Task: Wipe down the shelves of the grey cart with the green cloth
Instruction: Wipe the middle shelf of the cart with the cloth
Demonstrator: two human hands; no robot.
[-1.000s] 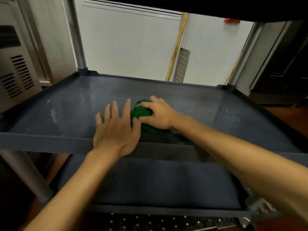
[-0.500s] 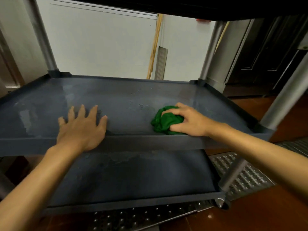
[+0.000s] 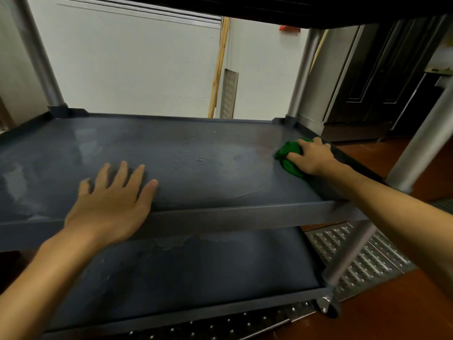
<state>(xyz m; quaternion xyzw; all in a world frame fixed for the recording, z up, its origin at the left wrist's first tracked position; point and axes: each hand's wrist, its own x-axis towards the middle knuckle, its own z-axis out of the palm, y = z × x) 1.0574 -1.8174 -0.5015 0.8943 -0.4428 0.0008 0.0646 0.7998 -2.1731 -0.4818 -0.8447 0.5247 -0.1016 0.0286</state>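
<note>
The grey cart's middle shelf (image 3: 196, 153) fills the view, with damp streaks across it. My right hand (image 3: 312, 157) grips a bunched green cloth (image 3: 289, 153) and presses it on the shelf by the right rim. My left hand (image 3: 112, 204) lies flat on the shelf's front left part, fingers spread, palm over the front lip. The lower shelf (image 3: 186, 273) shows beneath, also streaked. The underside of the top shelf (image 3: 318, 8) darkens the upper edge.
Grey metal posts (image 3: 41, 60) stand at the cart's corners, and a caster (image 3: 327, 306) sits at the lower right. Studded metal floor plates (image 3: 362, 253) lie under and beside the cart. A white wall, a wooden pole (image 3: 218, 67) and a dark door (image 3: 382, 69) stand behind.
My right hand has slid the green cloth from beside the left hand across the shelf to its right rim. The left hand has stayed flat near the front lip.
</note>
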